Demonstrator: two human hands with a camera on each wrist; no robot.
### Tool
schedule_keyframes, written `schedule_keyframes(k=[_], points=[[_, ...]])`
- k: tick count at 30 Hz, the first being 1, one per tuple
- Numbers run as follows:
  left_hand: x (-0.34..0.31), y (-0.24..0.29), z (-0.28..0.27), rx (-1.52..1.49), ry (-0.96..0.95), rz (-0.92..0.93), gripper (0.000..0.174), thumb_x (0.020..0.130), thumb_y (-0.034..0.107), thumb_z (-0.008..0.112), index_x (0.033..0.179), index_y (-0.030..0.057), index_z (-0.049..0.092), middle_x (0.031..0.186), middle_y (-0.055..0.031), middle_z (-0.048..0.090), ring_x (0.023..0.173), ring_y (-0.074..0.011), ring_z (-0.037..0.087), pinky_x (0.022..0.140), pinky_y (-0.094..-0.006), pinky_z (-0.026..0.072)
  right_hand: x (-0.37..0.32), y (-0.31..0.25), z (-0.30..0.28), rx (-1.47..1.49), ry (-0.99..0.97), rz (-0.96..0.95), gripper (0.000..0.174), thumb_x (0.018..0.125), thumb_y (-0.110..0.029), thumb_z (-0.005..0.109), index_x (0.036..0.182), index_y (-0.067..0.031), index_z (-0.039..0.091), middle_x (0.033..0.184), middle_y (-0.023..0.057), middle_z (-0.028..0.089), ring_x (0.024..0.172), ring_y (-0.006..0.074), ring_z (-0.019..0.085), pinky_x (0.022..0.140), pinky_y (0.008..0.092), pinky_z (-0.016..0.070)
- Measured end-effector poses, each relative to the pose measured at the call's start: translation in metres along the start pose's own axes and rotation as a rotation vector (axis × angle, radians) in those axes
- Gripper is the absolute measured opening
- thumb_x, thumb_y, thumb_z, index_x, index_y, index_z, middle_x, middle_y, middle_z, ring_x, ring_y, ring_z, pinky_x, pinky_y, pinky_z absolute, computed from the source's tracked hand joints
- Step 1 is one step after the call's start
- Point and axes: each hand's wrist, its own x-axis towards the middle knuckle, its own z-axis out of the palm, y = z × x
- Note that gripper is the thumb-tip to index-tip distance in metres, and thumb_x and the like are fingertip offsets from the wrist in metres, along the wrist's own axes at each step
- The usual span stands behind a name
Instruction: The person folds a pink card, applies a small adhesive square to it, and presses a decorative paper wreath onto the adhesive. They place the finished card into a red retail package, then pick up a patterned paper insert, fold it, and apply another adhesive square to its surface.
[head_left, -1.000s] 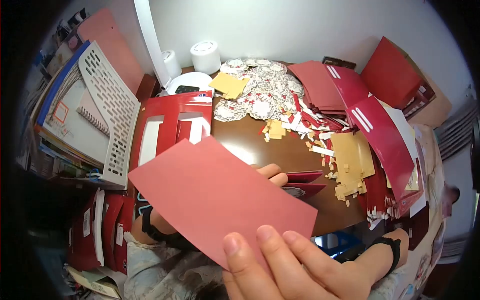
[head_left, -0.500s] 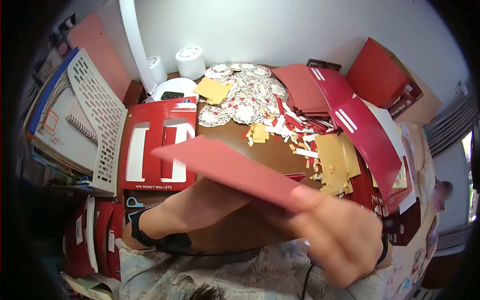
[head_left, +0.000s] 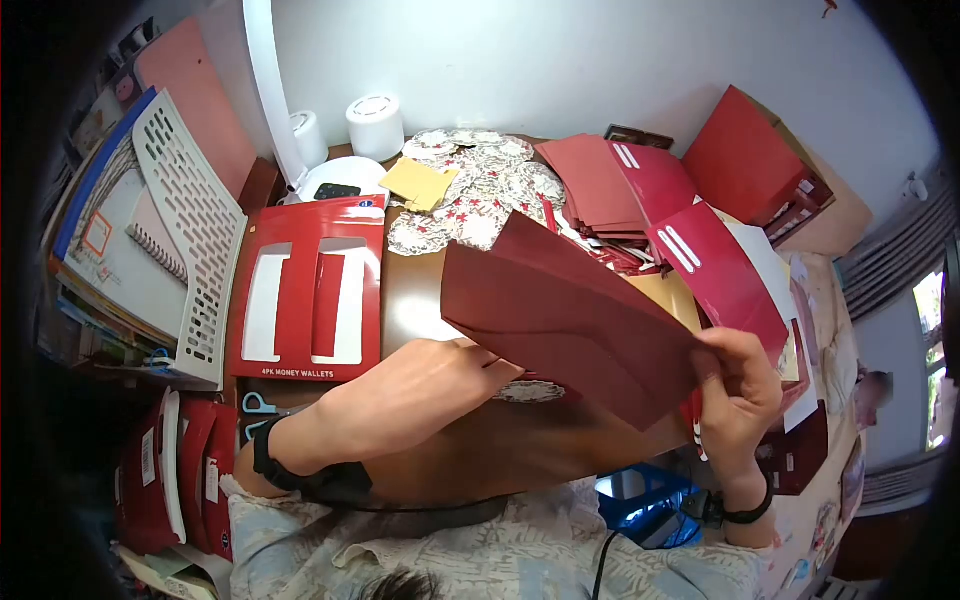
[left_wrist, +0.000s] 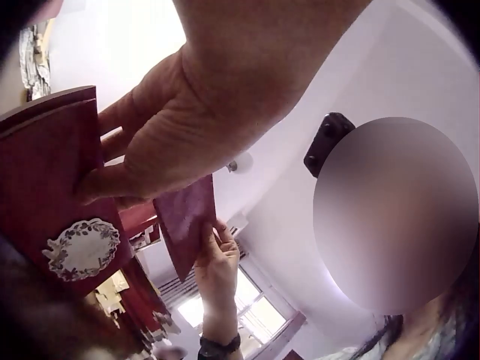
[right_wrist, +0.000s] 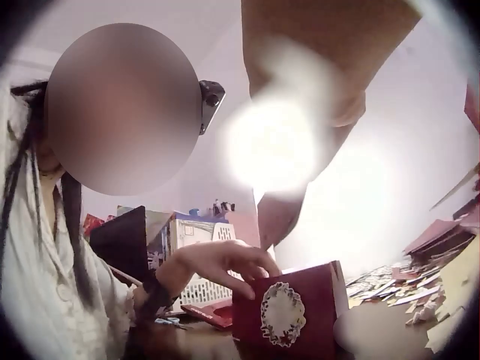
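My right hand (head_left: 740, 395) pinches the right edge of a dark red folded card (head_left: 590, 325) between thumb and fingers, tilted above the table. Behind it, my left hand (head_left: 405, 400) reaches in from the left, fingertips partly covered. In the left wrist view, that left hand (left_wrist: 225, 97) grips the top of a dark red booklet (left_wrist: 41, 172), thumb on its front; an oval floral label (left_wrist: 84, 249) lies on the cover. The right wrist view shows the booklet (right_wrist: 319, 304) upright under the left hand (right_wrist: 225, 262), while the card (right_wrist: 281, 217) hangs near it.
Floral paper cutouts (head_left: 465, 205) and a yellow paper piece (head_left: 420, 183) lie toward the wall. Red card stacks (head_left: 600, 185) stand at right. A red window package (head_left: 300, 290), blue-handled scissors (head_left: 258, 404) and a white perforated rack (head_left: 190, 220) are at left.
The card in my right hand has turned from its lighter pinkish face to a darker folded side and moved right and up. Both hands show more fully, and the head view has shifted.
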Motion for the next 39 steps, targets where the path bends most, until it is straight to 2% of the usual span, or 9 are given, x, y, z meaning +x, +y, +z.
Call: schedule_keyframes(k=[3,6,7,10,14,17,23,30,39], points=[[-0.003,-0.003,-0.003,-0.587,-0.001,-0.087,0.055,0.089,0.005,0.058,0.143,0.001,0.044,0.139,-0.0187,0.053,0.116,-0.0285,0.062,0.096,-0.0365,0.051,-0.009,0.005,-0.006,-0.009,-0.092,-0.122,0.019,0.088,0.01,0.065,0.105,0.0024,0.066,0.109,0.0192,0.072,0.097,0.0224,0.071,0.086,0.0295,0.0536],[-0.017,-0.015,0.013,-0.006,0.099,0.157,0.051,0.098,0.008,0.052,0.147,0.0014,0.041,0.147,-0.0161,0.049,0.13,-0.026,0.053,0.108,-0.0341,0.0412,-0.01,-0.003,-0.009,-0.003,-0.231,-0.25,0.028,0.083,0.016,0.063,0.107,0.0017,0.064,0.121,0.0259,0.067,0.11,0.0328,0.068,0.095,0.0374,0.0526],[-0.012,-0.011,0.018,-0.645,0.327,0.124,0.036,0.091,0.008,0.053,0.125,-0.0044,0.055,0.123,-0.0205,0.06,0.108,-0.0374,0.061,0.092,-0.041,0.0502,-0.011,-0.004,-0.012,-0.027,-0.285,-0.246,0.028,0.083,0.016,0.063,0.106,0.0012,0.063,0.123,0.0268,0.065,0.112,0.0332,0.067,0.095,0.0385,0.0526],[-0.01,-0.007,0.01,-0.635,0.354,0.152,0.041,0.088,0.005,0.054,0.128,-0.0045,0.053,0.129,-0.0215,0.058,0.11,-0.0388,0.06,0.093,-0.0402,0.0506,-0.015,-0.001,-0.012,-0.049,-0.351,-0.242,0.029,0.086,0.016,0.06,0.11,-0.0006,0.061,0.125,0.0291,0.063,0.117,0.0349,0.064,0.096,0.04,0.0522],[0.001,-0.009,0.011,-0.118,0.321,0.177,0.037,0.085,0.001,0.056,0.121,-0.0047,0.055,0.124,-0.0209,0.058,0.105,-0.0389,0.061,0.088,-0.0418,0.0522,-0.015,0.0,0.0,0.184,0.075,-0.111,0.026,0.089,0.015,0.058,0.111,0.0011,0.056,0.145,0.0296,0.046,0.117,0.0254,0.062,0.083,0.0238,0.0543],[0.005,0.002,-0.009,-0.121,-0.03,-0.075,0.037,0.077,-0.005,0.058,0.115,-0.0041,0.059,0.119,-0.0222,0.06,0.106,-0.0373,0.063,0.082,-0.0429,0.0544,-0.013,0.012,-0.026,0.024,-0.012,-0.061,0.022,0.09,0.01,0.057,0.111,0.0044,0.061,0.14,0.0295,0.05,0.121,0.0256,0.059,0.09,0.0267,0.0518],[0.006,-0.011,-0.005,-0.044,-0.058,-0.091,0.032,0.082,0.0,0.059,0.114,-0.0015,0.059,0.106,-0.0206,0.062,0.091,-0.0365,0.066,0.075,-0.0456,0.0542,-0.01,0.02,-0.02,0.929,-0.338,0.577,0.039,0.08,0.003,0.051,0.116,0.0063,0.066,0.13,0.0252,0.061,0.126,0.0287,0.056,0.109,0.0373,0.041],[0.005,-0.011,-0.001,-0.113,0.011,-0.084,0.042,0.083,0.008,0.07,0.122,0.0041,0.056,0.122,-0.0121,0.06,0.099,-0.0345,0.065,0.08,-0.0434,0.0552,-0.025,0.058,-0.023,0.222,-0.215,0.208,0.032,0.085,0.01,0.06,0.115,0.0016,0.067,0.116,0.0152,0.07,0.11,0.0233,0.065,0.098,0.0351,0.0493],[0.003,-0.007,-0.006,-0.125,-0.016,-0.095,0.05,0.08,0.01,0.074,0.124,0.0041,0.053,0.122,-0.0117,0.058,0.105,-0.0345,0.063,0.083,-0.0432,0.0546,-0.038,0.072,-0.037,0.684,0.137,0.471,0.02,0.101,-0.012,0.056,0.114,0.0015,0.063,0.105,0.0138,0.071,0.098,0.0291,0.072,0.083,0.0349,0.0626]])
